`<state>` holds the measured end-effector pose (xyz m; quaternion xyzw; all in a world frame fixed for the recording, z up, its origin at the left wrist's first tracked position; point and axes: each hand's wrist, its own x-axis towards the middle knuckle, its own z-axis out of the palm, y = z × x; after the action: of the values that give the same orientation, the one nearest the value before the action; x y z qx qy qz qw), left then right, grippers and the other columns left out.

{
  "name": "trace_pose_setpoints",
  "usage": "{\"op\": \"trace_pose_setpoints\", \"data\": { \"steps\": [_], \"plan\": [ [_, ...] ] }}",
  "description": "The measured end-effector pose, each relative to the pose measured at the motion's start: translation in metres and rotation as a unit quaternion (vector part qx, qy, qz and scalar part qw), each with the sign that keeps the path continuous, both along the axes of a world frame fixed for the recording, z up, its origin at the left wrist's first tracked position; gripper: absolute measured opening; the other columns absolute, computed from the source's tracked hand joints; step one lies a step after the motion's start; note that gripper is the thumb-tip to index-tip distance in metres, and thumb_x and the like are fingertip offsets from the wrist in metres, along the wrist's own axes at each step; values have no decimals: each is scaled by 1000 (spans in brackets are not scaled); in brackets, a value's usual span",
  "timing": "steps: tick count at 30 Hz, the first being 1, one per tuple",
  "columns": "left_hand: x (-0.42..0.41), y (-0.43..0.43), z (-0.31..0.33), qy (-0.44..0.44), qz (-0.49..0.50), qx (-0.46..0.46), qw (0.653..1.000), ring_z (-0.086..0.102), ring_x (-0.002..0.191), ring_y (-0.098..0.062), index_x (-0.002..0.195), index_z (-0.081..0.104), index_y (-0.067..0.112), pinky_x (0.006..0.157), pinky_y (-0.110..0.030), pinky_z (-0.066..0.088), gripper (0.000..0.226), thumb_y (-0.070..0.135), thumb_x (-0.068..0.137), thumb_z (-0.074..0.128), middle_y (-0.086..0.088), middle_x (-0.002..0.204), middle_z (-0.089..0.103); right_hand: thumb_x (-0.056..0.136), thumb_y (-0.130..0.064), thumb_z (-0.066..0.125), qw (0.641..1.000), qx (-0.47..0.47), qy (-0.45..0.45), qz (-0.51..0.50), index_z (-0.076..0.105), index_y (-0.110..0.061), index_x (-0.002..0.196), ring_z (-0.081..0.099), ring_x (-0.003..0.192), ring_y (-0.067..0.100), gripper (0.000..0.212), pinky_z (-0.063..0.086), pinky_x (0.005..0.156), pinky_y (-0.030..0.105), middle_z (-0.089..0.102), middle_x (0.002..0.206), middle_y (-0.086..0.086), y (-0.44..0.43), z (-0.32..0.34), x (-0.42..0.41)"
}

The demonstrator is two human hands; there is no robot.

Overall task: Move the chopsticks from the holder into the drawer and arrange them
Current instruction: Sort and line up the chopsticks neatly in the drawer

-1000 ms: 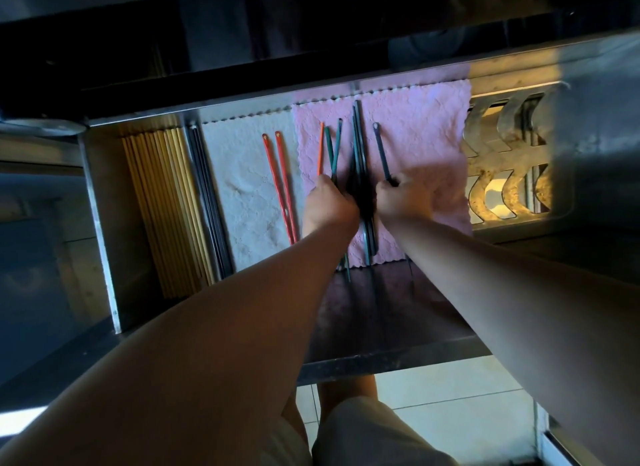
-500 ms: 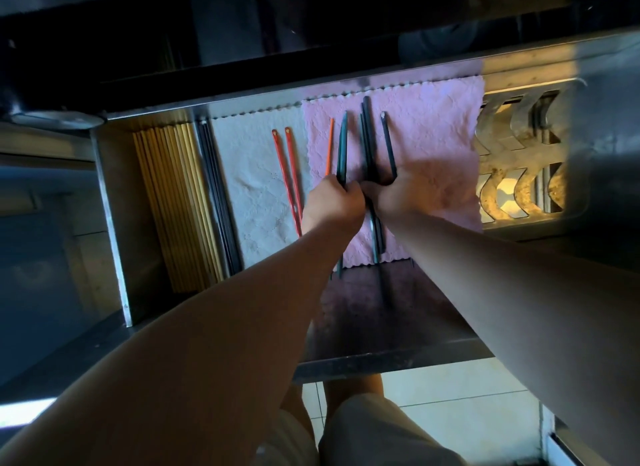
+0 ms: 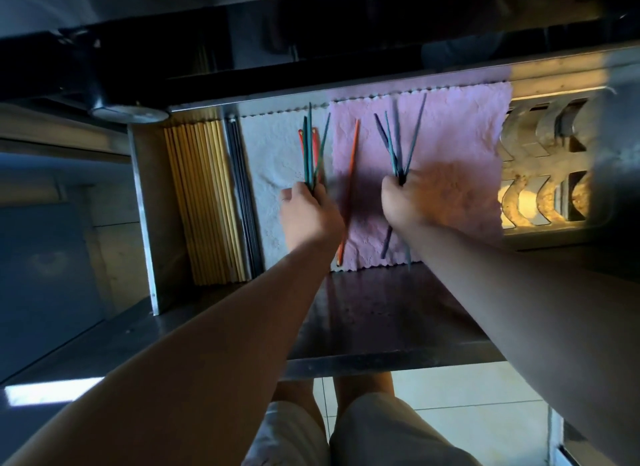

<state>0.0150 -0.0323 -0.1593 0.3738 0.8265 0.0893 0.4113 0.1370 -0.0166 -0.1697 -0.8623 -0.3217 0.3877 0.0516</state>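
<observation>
Head view: the open steel drawer [image 3: 381, 313], partly sorted. The left grip [image 3: 308, 216] is closed round a fan of slim teal chopsticks [image 3: 306, 153] over the white cloth [image 3: 266, 146]. The right grip [image 3: 405, 202] clutches a splayed bunch of purple-blue chopsticks [image 3: 394, 143] above the pink cloth [image 3: 450, 136]. One orange chopstick [image 3: 349, 188] lies loose between them. Pale bamboo chopsticks [image 3: 204, 205] and dark chopsticks [image 3: 242, 195] lie in tidy parallel rows along the drawer's left edge. Judged remaining: laying both handfuls straight. The cloths look nubbly and soft.
</observation>
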Motion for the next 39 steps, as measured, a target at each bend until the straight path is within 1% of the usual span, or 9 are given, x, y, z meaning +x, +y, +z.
{"op": "trace_pose_setpoints", "data": {
  "steps": [3, 9, 14, 17, 20, 24, 27, 31, 39],
  "plan": [
    [-2, 4, -6, -18, 32, -65, 997, 53, 111, -38, 114, 55, 0, 91, -38, 40, 35, 27, 102, 37, -21, 123, 55, 92, -24, 51, 1000, 23, 21, 0, 62, -6, 88, 53, 74, 22, 22, 35, 65, 25, 55, 73, 9, -4, 1, 1],
    [3, 13, 2, -106, 46, -74, 991, 60, 104, -34, 109, 57, 5, 81, -34, 43, 29, 25, 101, 39, -16, 112, 64, 94, -40, 51, 985, 98, 127, -70, 43, -17, 63, 53, 54, 24, 40, 44, 52, 33, 48, 56, 4, -5, 4, -15],
    [-11, 9, 0, -158, 82, -66, 982, 67, 89, -35, 84, 51, 16, 80, -44, 54, 20, 31, 93, 42, -14, 97, 69, 96, -30, 54, 966, 93, 228, -79, 52, -19, 67, 40, 35, 5, 31, 30, 38, 17, 44, 49, -5, 0, 7, -43],
    [-34, 4, 3, -181, 114, -63, 975, 67, 63, -27, 93, 51, 16, 60, -38, 53, 18, 28, 100, 40, -7, 83, 68, 99, -29, 47, 959, 22, 268, -84, 57, -12, 78, 36, 23, 1, 29, 26, 31, 12, 46, 48, -1, 1, 5, -62],
    [-61, -1, 4, -178, 136, -67, 972, 57, 54, -19, 107, 50, 14, 52, -31, 49, 18, 24, 104, 37, -6, 81, 65, 100, -24, 46, 944, -16, 314, -99, 57, -12, 84, 47, 33, 8, 24, 38, 39, 16, 51, 60, 4, 0, 4, -81],
    [-87, -5, 1, -176, 144, -90, 970, 60, 66, -19, 117, 50, 15, 64, -37, 55, 22, 14, 102, 34, -7, 88, 65, 95, -20, 57, 946, -26, 308, -100, 62, -17, 73, 65, 58, 24, 22, 53, 56, 31, 69, 75, 9, 1, -7, -102],
    [-100, -6, -3, -182, 115, -120, 969, 69, 81, -20, 123, 52, 18, 74, -40, 60, 38, 1, 92, 38, -7, 101, 69, 89, -22, 66, 968, -29, 243, -55, 67, -13, 85, 66, 64, 21, 10, 53, 55, 21, 72, 82, 7, 1, -12, -113],
    [-110, -6, -4, -150, 70, -121, 979, 68, 92, -22, 125, 55, 18, 79, -41, 60, 46, -2, 84, 56, -3, 108, 68, 79, -30, 75, 986, -28, 163, -32, 74, -9, 99, 70, 81, 28, 29, 59, 77, 40, 74, 89, 10, 3, -17, -125],
    [-114, -4, 2, -85, -5, -107, 991, 54, 92, -17, 133, 46, 14, 71, -23, 45, 49, 1, 87, 60, -1, 110, 58, 76, -18, 72, 995, -26, 81, 60, 71, -9, 99, 65, 78, 20, 24, 45, 62, 23, 72, 88, 7, 2, -14, -132]
  ]
}}
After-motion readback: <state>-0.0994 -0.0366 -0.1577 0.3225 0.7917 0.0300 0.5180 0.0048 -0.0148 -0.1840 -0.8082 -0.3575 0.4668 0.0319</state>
